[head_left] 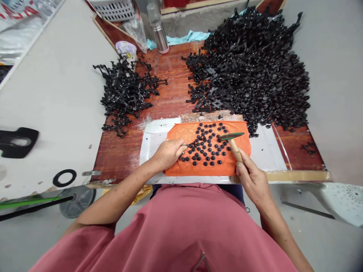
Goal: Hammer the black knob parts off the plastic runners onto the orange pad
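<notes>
An orange cloth point(176, 132) lies flat in front of me, with many small round black pieces point(209, 145) spread over it. My left hand point(168, 153) is at the cloth's left side, its thumb and fingers pinched on a small black plastic piece point(189, 145) that reaches in among the round ones. In my right hand point(249, 175) is the pale wooden handle of a hammer-like tool point(235, 149). Its long, narrow, green-and-dark head hovers over or touches the right part of the round pieces; I cannot tell which.
A large heap of black plastic parts point(255, 71) covers the back right of the brown table point(172, 87). At the left is a smaller pile of jointed black parts point(124, 92). A metal flask point(160, 36) and a white basket point(113, 10) stand behind. A white stool point(343, 200) is at right.
</notes>
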`<state>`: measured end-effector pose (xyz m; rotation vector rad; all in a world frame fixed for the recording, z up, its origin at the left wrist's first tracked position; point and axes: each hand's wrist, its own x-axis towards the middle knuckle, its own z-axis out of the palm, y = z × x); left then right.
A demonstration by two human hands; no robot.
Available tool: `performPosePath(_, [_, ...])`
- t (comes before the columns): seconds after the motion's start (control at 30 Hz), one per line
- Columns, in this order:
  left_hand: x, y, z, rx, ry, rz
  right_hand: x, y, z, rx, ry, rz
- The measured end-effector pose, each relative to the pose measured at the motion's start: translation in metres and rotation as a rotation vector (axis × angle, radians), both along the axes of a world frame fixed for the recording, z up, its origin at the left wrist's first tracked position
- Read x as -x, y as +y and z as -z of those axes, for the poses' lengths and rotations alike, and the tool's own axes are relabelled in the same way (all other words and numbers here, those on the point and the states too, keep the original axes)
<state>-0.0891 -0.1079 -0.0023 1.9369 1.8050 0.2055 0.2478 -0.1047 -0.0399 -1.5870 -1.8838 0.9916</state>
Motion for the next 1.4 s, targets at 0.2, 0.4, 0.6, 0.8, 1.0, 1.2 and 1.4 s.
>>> performPosePath(0.2, [0.001, 0.002, 0.001, -0.025, -0.021, 0.002, 0.005, 0.001, -0.021, -0.141, -0.108, -0.139])
performPosePath(0.4, [0.001, 0.005, -0.001, -0.038, -0.080, 0.011, 0.039, 0.005, -0.057, -0.194, -0.151, -0.409])
performPosePath(0.6, [0.003, 0.006, 0.002, -0.039, -0.109, 0.019, 0.060, 0.008, -0.051, -0.251, -0.283, -0.431])
performPosePath(0.8, [0.006, 0.005, 0.007, -0.061, -0.121, 0.023, 0.067, 0.009, -0.050, -0.263, -0.344, -0.458])
performPosePath(1.0, [0.009, 0.008, 0.006, -0.052, -0.142, 0.049, 0.070, 0.017, -0.057, -0.202, -0.144, -0.386])
performPosePath(1.2, [0.087, 0.014, -0.050, -0.363, 0.148, -0.215, 0.024, 0.031, -0.058, -0.186, -0.011, -0.044])
performPosePath(1.4, [0.068, 0.021, -0.047, -0.452, 0.155, 0.029, 0.037, 0.034, -0.044, -0.016, 0.068, -0.071])
